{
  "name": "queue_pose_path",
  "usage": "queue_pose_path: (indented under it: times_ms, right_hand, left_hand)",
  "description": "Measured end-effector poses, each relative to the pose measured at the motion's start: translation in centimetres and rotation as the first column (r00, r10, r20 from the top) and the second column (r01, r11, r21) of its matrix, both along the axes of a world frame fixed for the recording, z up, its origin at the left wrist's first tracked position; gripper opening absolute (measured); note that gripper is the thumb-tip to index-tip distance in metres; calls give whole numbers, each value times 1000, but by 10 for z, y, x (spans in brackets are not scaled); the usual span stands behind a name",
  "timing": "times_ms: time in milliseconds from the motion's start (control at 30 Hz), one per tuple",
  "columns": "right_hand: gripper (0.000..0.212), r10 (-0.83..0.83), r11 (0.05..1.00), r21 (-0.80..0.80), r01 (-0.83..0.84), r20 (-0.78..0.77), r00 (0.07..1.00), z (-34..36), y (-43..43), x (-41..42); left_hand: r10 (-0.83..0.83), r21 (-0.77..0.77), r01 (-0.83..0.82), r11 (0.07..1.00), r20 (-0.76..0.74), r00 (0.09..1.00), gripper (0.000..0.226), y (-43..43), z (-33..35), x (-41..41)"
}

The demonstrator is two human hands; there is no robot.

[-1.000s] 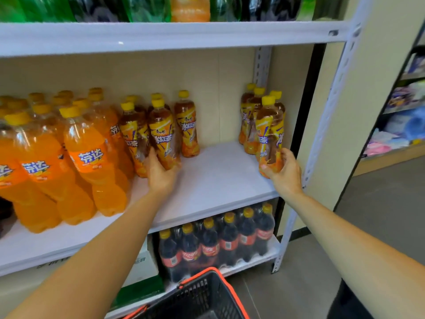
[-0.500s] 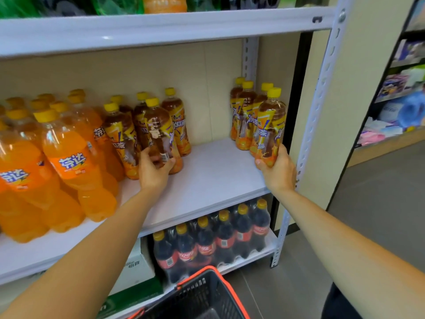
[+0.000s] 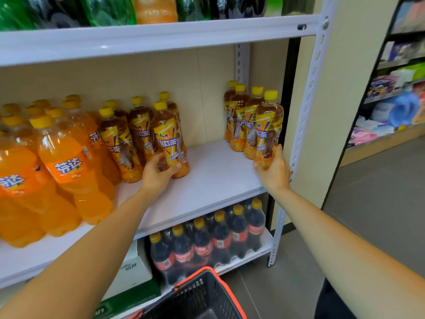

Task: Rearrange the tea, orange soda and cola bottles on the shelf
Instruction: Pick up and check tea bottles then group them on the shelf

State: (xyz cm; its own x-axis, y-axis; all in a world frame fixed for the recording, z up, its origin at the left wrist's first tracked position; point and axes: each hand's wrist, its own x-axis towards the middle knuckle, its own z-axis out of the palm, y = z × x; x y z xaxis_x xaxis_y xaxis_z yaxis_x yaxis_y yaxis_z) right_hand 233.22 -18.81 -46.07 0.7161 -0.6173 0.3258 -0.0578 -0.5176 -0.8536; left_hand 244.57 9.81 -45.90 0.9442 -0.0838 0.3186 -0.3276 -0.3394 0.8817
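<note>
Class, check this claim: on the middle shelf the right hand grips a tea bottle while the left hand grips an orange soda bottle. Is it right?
No. The head view shows the left hand gripping a central tea bottle; the orange soda bottles stand untouched further left. The right hand does grip the rightmost tea bottle on the middle shelf.

A white metal shelf (image 3: 218, 171) with a perforated upright post (image 3: 305, 125) stands against a cream wall (image 3: 340, 88). The floor (image 3: 379, 203) is smooth and grey. To the right, 1 dark rack (image 3: 401, 63) of blurred, colourful goods sits on a wooden base (image 3: 379, 147).
</note>
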Motion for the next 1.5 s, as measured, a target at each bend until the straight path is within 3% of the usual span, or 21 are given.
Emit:
queue_pose_path:
  times_ms: [200, 300, 400, 500, 600, 700, 867, 1033, 1133, 1333, 1500]
  right_hand:
    - [64, 16, 996, 84, -32, 177, 984, 1, 33, -29]
    - [60, 171, 969, 150, -197, 171, 970, 6, 57, -36]
    - [67, 391, 884, 241, -400, 87, 916, 11, 73, -38]
    - [72, 558, 771, 306, -558, 96, 824, 16, 86, -39]
    - [60, 639, 637, 398, -660, 206, 741, 25, 98, -42]
    - [45, 659, 571, 413, -710, 285, 696, 28, 103, -51]
    - [44, 709, 431, 539, -724, 295, 641, 21, 112, -78]
    - [63, 657, 330, 686, -648, 325, 680, 15, 126, -91]
    - [74, 639, 320, 721, -615, 315, 702, 15, 130, -92]
    - [39, 676, 232, 777, -585, 303, 672, 9, 127, -83]
    - [28, 667, 195, 778, -598, 341, 662, 9, 125, -77]
  left_hand:
    - [-48, -102, 35, 994, -128, 991, 52, -9, -1, -11]
    - [-81, -101, 71, 992, -97, 992, 47, -11, 0, -28]
    - [-142, -104, 135, 985, -67, 988, 43, -12, -2, -53]
    - [-188, -74, 185, 980, -24, 982, 43, -13, -1, -80]
    - [-226, -62, 225, 972, 3, 974, 46, -10, 1, -106]
    - [-291, -39, 291, 956, -12, 957, 48, 1, 4, -130]
    - [-382, -148, 364, 919, -120, 916, 44, 21, 4, -175]
    - [-390, -429, 250, 868, -278, 878, 34, 31, 5, -208]
    - [-403, -479, 212, 852, -340, 850, 34, 35, 3, -214]
    - [-462, -573, 170, 802, -415, 784, 32, 43, -2, -214]
    - [-511, -595, 192, 780, -430, 745, 61, 47, 4, -210]
